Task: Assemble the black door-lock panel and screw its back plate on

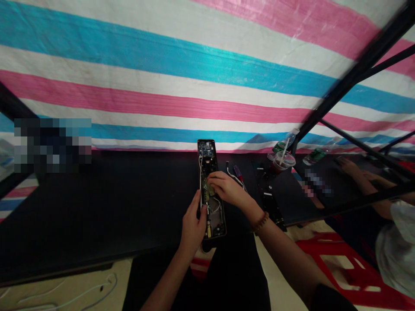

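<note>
A long, narrow black device housing (223, 222) lies open on the table, its length pointing away from me. Inside it are a dark circuit board (205, 149) at the far end, a greenish board (206, 190) in the middle, thin white wires and a brass-coloured cylinder (209, 230) near the front. My left hand (192, 224) grips the housing's left side, thumb over the edge. Above the middle of the housing, my right hand (228, 188) has its fingers closed together at the greenish board; what they pinch is too small to tell.
Right of the housing lie a purple-handled screwdriver (238, 173), a white cable (231, 174) and a long black panel (269, 199). Farther right stand a plastic cup with a straw (283, 161) and bottles (314, 156). Another person (394, 233) sits beyond, near a red stool (319, 248).
</note>
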Demonstrator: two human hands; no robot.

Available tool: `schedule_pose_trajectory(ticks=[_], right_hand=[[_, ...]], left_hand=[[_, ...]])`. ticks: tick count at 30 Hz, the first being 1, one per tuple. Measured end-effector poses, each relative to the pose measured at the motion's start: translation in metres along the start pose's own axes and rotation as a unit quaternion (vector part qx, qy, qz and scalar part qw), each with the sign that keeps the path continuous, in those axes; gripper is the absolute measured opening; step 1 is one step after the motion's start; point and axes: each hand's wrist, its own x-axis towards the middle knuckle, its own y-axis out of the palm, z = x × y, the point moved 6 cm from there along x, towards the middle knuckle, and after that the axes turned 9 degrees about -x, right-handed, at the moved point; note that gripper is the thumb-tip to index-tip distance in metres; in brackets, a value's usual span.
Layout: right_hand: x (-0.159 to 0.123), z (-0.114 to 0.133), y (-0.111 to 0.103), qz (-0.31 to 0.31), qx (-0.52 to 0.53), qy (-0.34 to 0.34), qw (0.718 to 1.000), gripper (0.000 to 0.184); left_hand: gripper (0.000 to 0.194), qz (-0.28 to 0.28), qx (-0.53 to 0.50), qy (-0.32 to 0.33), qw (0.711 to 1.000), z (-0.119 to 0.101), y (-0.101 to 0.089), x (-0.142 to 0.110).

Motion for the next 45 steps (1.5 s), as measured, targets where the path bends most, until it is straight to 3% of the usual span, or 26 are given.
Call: schedule_pose_trajectory(ticks=[4, 9, 12, 20, 24, 26, 28, 31, 33, 35, 37, 39, 41, 45], right_hand=[[-0.001, 0.001, 0.004, -0.015, 0.014, 0.005, 1.0, 0.026], [-0.008, -0.006, 0.016, -0.08, 0.016, 0.075, 0.994, 0.033], [-0.012, -0.006, 0.021, -0.105, 0.019, 0.089, 0.99, 0.026], [-0.009, -0.002, 0.019, -0.073, 0.044, 0.079, 0.993, 0.032], [-0.019, -0.003, 0.005, -0.128, 0.084, 0.106, 0.983, 0.034], [-0.033, 0.0, -0.008, -0.193, 0.101, 0.149, 0.965, 0.031], [-0.053, 0.004, -0.017, -0.243, 0.118, 0.192, 0.943, 0.027], [-0.082, 0.006, -0.016, -0.252, 0.102, 0.237, 0.933, 0.023], [-0.1, -0.003, -0.012, -0.244, 0.053, 0.276, 0.928, 0.021], [-0.116, -0.02, -0.011, -0.24, -0.004, 0.319, 0.917, 0.019], [-0.128, -0.041, -0.02, -0.241, -0.054, 0.351, 0.903, 0.02], [-0.138, -0.063, -0.035, -0.233, -0.098, 0.378, 0.89, 0.021], [-0.145, -0.086, -0.047, -0.185, -0.13, 0.404, 0.886, 0.022], [-0.142, -0.115, -0.05, -0.078, -0.143, 0.414, 0.895, 0.017]], left_hand=[[0.051, -0.006, 0.0, 0.004, 1.0, 0.001, 0.0, 0.0], [0.05, -0.006, -0.004, 0.0, 1.0, 0.0, -0.001, 0.0], [0.05, -0.004, -0.002, 0.0, 1.0, -0.002, -0.002, 0.001], [0.052, -0.001, -0.003, -0.016, 1.0, 0.001, 0.0, 0.001], [0.053, -0.006, 0.003, -0.018, 1.0, -0.003, -0.003, -0.003], [0.051, -0.021, 0.026, -0.009, 0.999, -0.008, -0.017, -0.002], [0.044, -0.062, 0.082, 0.024, 0.994, -0.015, -0.043, 0.003], [0.037, -0.115, 0.208, 0.053, 0.97, -0.017, -0.088, 0.023], [0.038, -0.057, 0.276, 0.028, 0.959, -0.005, -0.103, 0.043], [0.038, 0.013, 0.315, 0.002, 0.949, 0.01, -0.108, 0.058], [0.04, 0.047, 0.34, -0.002, 0.939, 0.022, -0.108, 0.066], [0.042, 0.048, 0.36, 0.007, 0.932, 0.028, -0.107, 0.068], [0.045, 0.042, 0.367, 0.018, 0.929, 0.03, -0.105, 0.067], [0.045, -0.019, 0.336, 0.049, 0.94, 0.012, -0.094, 0.054]])
